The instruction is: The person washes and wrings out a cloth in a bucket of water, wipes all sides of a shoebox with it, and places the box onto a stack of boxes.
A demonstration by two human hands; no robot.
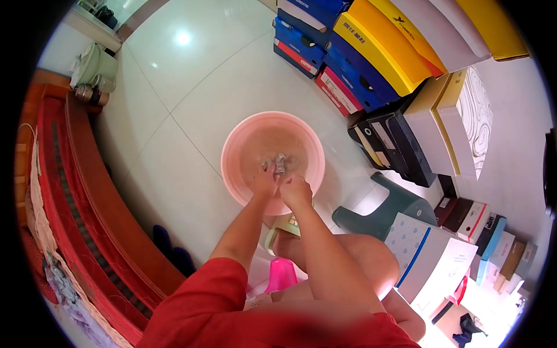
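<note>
A pink plastic basin (pixel 230 165) of cloudy brownish water stands on the tiled floor in front of me. A small, crumpled greyish thing, perhaps wet cloth (pixel 281 163), shows at the water's surface near the middle. My left hand (pixel 265 181) reaches into the basin with its fingers apart, close beside that grey thing; whether they touch is unclear. Over the near right part of the basin, my right hand (pixel 296 191) is closed, its fingers curled inward. What it grips, if anything, is hidden.
Stacked shoe boxes (pixel 371 43) line the right side. A dark green stool (pixel 383 209) and a white box with a blue stripe (pixel 415 252) stand nearby. A wooden bench with red fabric (pixel 104 214) runs along the left. Dark blue slippers (pixel 172 250) lie beside it.
</note>
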